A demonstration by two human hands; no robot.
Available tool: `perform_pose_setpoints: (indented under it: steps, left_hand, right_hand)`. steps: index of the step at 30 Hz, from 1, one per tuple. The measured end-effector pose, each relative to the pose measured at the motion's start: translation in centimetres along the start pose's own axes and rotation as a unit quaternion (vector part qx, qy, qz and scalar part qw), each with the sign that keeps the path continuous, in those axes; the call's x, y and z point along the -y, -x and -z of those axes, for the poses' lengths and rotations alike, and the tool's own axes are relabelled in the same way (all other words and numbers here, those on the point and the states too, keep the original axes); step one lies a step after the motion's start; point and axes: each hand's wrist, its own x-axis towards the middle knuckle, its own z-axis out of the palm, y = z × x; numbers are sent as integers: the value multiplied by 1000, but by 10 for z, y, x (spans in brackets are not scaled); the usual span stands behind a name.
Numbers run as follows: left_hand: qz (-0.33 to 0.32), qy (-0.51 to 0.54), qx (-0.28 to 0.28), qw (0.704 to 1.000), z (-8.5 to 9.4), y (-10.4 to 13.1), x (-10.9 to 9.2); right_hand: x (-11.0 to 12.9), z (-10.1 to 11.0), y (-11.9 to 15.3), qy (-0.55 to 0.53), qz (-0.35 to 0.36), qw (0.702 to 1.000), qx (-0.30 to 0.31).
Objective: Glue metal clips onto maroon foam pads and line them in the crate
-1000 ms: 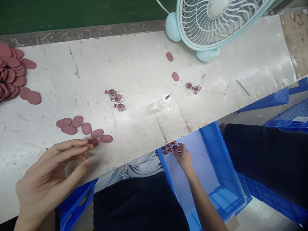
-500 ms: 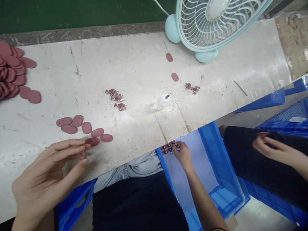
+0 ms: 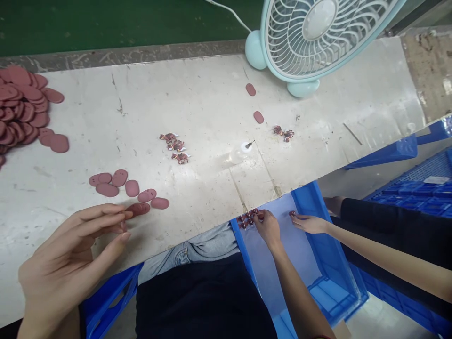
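My left hand hovers over the near left of the table, fingers curved and thumb apart, with nothing seen in it. Just past its fingertips lies a reddish-brown oval disc, and several more oval discs lie behind it. My right hand reaches into a blue crate lined with a pale sheet. Its fingers close on a small brown horse figurine, partly hidden, at the end of a cluster of similar figurines in the crate's corner.
A co-worker's hand holds a small brown piece over the crate. On the table are horse figurines, more figurines, a needle-tipped bottle, two discs, a large disc pile and a light-blue fan.
The co-worker's hand has come from the right into the crate with its piece. My hands have hardly moved; the view has shifted slightly.
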Motion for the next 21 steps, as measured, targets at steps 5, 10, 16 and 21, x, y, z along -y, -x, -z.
perform_pose_setpoints:
  steps: [5, 10, 16, 21]
  left_hand:
    - [-12, -8, -8, 1000, 1, -2, -1]
    - [-8, -2, -6, 1000, 2, -1, 0]
    - [-4, -4, -6, 1000, 3, 0, 0]
    - [24, 4, -9, 1000, 2, 5, 3]
  right_hand:
    - [6, 11, 5, -5, 8, 1000, 18]
    - [9, 14, 4, -8, 0, 1000, 26]
    - [9, 15, 1, -22, -19, 999, 25]
    - [22, 51, 11, -65, 2, 998, 4]
